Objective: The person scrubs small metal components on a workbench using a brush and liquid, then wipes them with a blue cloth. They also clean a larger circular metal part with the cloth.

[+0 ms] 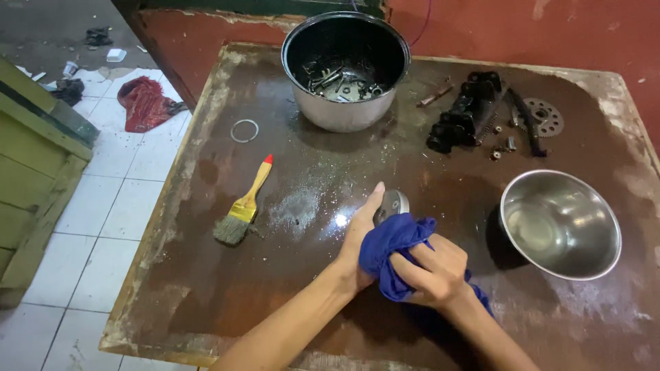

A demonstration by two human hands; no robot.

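My left hand (359, 237) grips a small rounded grey metal part (393, 203) just above the brown wooden table (227, 275), thumb stretched along its side. My right hand (434, 270) is closed on a crumpled blue cloth (388, 247) and presses it against that part. The cloth hides most of the part's lower half.
A paintbrush (244, 206) with a yellow handle lies to the left. At the back stand a dark pot (346, 69) holding several bolts, a black engine part (467, 113), a sprocket (544, 117) and a metal ring (244, 130). A steel bowl (560, 223) sits at right. Red rag (144, 103) on the tiled floor.
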